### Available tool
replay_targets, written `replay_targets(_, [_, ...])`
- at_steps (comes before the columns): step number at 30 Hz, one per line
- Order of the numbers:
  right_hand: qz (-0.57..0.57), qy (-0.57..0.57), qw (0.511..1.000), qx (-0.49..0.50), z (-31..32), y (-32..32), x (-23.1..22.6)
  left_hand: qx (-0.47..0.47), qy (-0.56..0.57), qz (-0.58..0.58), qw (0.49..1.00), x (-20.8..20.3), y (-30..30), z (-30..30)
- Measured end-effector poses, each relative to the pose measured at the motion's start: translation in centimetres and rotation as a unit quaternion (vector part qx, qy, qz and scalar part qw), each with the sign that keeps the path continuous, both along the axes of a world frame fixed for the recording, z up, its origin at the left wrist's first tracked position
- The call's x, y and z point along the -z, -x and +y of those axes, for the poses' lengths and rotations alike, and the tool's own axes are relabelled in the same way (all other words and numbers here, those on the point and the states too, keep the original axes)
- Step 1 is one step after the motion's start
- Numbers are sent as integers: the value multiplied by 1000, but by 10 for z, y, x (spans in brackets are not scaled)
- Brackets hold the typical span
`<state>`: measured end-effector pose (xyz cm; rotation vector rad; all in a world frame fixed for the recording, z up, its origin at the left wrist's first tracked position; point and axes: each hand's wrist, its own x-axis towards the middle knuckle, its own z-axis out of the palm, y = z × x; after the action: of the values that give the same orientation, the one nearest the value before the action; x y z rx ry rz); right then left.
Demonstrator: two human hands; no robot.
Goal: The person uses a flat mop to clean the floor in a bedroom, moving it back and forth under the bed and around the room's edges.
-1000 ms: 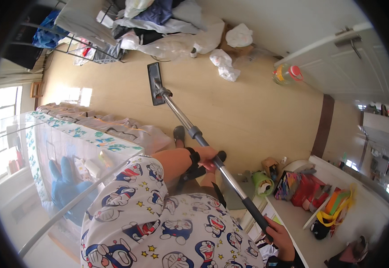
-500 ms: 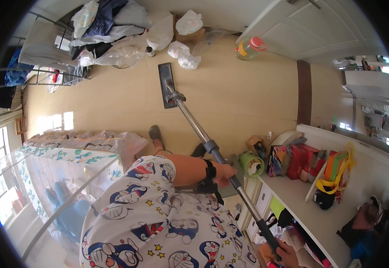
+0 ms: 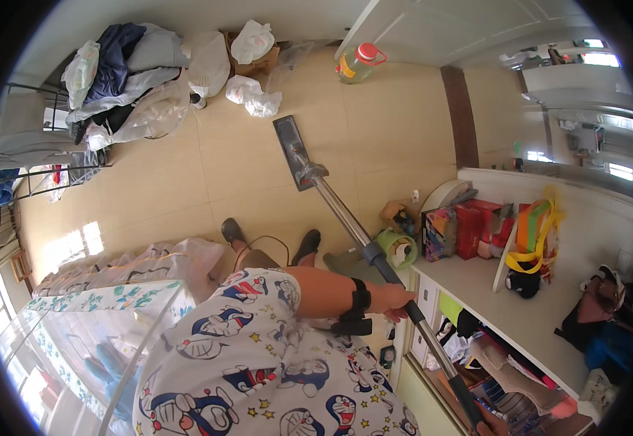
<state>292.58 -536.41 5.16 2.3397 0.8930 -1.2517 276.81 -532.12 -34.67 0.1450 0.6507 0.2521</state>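
A flat mop [image 3: 338, 211] slants across the view, its rectangular dark head [image 3: 292, 153] lying on the tiled floor. My left hand [image 3: 392, 299] wraps round the middle of the pole, just below the grey collar; a black band circles that wrist. At the lower edge my right hand [image 3: 492, 421], partly cut off, grips the black end of the handle. Beyond the mop head lie white plastic bags [image 3: 254, 96], not touching it. A clear jar with a red lid [image 3: 360, 64] stands farther right, by the door.
Bagged clothes [image 3: 134, 80] are heaped on a rack at the far left. A covered, clear-sided stand [image 3: 105, 298] is at my left. A white shelf unit [image 3: 469, 283] with boxes and bags runs along my right, a green bin [image 3: 396, 248] beside it. A thin cord loops by my shoes [image 3: 306, 247].
The mop head has slid right across the floor, farther from the clothes heap. Both hands have moved right with the pole, and the view has turned slightly.
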Motion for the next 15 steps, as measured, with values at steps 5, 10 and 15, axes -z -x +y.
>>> replay_targets(5, [41, -16, 999, 11, -15, 24, 12, -108, -45, 81, 990, 1, 15, -13])
replay_targets(10, [151, -51, 987, -5, -31, 42, 60, -26, -555, 265, 788, 90, 43, 6])
replay_targets(15, [205, -58, 973, 89, 5, 67, 134, -39, -81, 302, 949, 87, 108, 95])
